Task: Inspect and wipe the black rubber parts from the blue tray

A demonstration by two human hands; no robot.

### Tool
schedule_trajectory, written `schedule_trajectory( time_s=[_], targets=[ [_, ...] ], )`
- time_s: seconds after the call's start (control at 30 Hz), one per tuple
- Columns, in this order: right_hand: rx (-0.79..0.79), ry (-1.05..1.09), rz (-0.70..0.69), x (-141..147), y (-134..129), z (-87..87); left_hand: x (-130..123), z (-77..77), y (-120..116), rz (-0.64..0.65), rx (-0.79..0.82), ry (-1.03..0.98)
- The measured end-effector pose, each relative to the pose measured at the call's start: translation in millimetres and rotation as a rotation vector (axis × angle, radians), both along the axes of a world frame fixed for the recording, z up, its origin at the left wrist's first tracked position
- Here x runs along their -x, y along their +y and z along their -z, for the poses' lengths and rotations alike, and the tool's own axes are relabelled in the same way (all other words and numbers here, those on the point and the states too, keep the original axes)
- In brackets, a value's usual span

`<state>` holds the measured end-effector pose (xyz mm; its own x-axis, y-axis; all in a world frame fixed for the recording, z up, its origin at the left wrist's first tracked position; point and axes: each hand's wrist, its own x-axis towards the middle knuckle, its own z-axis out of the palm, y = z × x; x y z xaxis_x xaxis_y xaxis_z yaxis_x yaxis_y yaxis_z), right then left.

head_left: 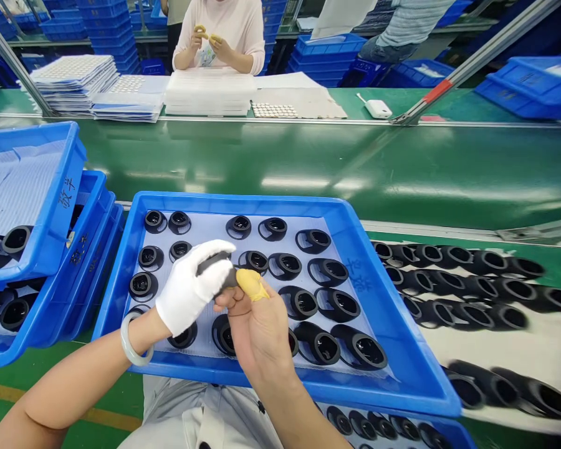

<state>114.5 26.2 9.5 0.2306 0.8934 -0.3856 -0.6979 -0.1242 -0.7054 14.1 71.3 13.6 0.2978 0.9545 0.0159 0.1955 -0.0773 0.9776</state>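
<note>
My left hand (pixel 194 284), in a white glove with a pale bangle at the wrist, is wrapped round a black part (pixel 215 268). Against the lower end of that part is my right hand (pixel 259 324), its thumb in a yellow finger cot (pixel 252 284) and its fingers curled. Both hands are over a blue tray (pixel 402 349) lined with white sheet, where several black ring-shaped parts (pixel 330 272) stand in rows.
Stacked blue trays (pixel 68 187) rise at the left. More black parts (pixel 472 287) lie in rows on a pale cloth at the right. Beyond the green belt (pixel 308 162), a person (pixel 219 37) sits behind stacked sheets (pixel 210 93). A metal strut (pixel 486 56) slants at upper right.
</note>
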Motion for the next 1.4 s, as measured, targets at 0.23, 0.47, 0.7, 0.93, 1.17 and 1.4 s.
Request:
schedule_trajectory(
  time_s=[0.23, 0.47, 0.7, 0.93, 1.17, 1.4],
  targets=[
    [0.040, 0.065, 0.066, 4, 2, 2.8, 7, 2.4, 8, 0.079, -0.003, -0.014],
    [0.010, 0.078, 0.062, -3, 3, -0.9, 4, -4.1, 6, 0.140, 0.068, 0.077],
    [0.188, 0.334, 0.124, -7, 6, -3.7, 6, 3.9, 9, 0.012, 0.118, -0.058],
    [0.172, 0.747, -0.017, -19, 2, -0.1, 3, 2.1, 13, -0.007, 0.499, -0.194],
    [0.058, 0.462, -0.235, -23, -1, 5.7, 6, -4.6, 13, 0.088, 0.468, -0.272],
    [0.033, -0.310, -0.188, -41, -6, 18.3, -3, 4.5, 9, -0.032, 0.515, -0.388]
  ],
)
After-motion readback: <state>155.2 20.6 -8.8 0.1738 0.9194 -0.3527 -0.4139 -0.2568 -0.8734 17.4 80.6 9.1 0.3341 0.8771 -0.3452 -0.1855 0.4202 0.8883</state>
